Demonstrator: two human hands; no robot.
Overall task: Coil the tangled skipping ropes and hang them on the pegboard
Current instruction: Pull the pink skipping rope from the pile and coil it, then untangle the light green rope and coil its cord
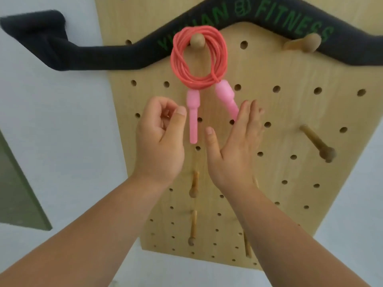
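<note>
Off to the upper left of my fingers there's a black fabric band with green lettering (93,56) draped over the pale wooden pegboard (269,112). My left hand (159,137) is loosely curled, fingers (165,106) pinching nothing. The thumb is just beside the left pale pink plastic handle (193,121), which dangles straight down; can't tell if it's actually touching.

Right above both hands the coral red plastic skipping rope (180,65) sits coiled in a neat ring over a round wooden peg (197,40), so this one looks hung to me. The right pink handle (224,92) slants down and outward, its tip hidden behind my right hand (234,146), fingers straight and together. Both hands are about equally near, handles between them. Further right a bare wooden peg (317,141) sticks out.
</note>
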